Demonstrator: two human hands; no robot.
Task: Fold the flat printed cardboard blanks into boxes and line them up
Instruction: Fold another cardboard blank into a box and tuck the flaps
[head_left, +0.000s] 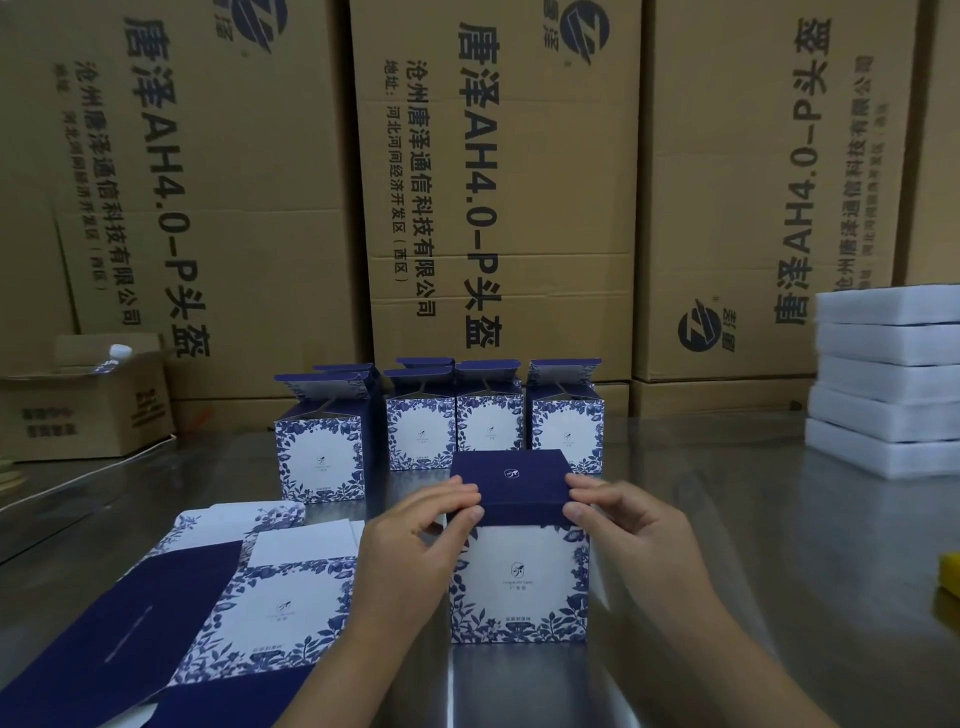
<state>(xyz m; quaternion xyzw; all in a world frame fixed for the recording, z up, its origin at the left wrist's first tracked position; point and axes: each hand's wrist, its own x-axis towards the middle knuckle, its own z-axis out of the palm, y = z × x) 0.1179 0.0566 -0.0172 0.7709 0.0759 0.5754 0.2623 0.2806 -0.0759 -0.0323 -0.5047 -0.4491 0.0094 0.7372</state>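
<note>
Far left of the box (519, 582), well back: a small brown carton (88, 415) with its flaps open and a bottle (115, 356) poking out.

Left of the box, close in: flat blanks (234, 597) stacked on the steel table (727, 545), printed side up. Navy panels and blue-leaf panels show. The stack runs off the bottom-left frame edge.

Behind the box: finished boxes (319, 452), upright, top flaps up and unclosed. One stands behind-left, nearer than the rest. Three sit side by side directly behind. More navy flaps show behind those, count unclear.

Your left hand (410, 545) is at the box's upper left corner, fingers curled, thumb and fingertips pinching the left edge of the navy lid (511, 486).

The box stands upright on the table between your hands, leaf-print face toward you, lid folded flat across the top.

Your right hand (618, 519) mirrors the left at the upper right corner — thumb and fingertips pinch the lid's right edge.

Right of the box, well apart and further back: a stack of white foam slabs (883, 384), five layers showing.

Far right of the box, at the frame edge: something yellow (950, 577), cut off — can't tell what it is.

Behind the box and the finished row, spanning the full width: large brown shipping cartons (498, 208) with black print.
</note>
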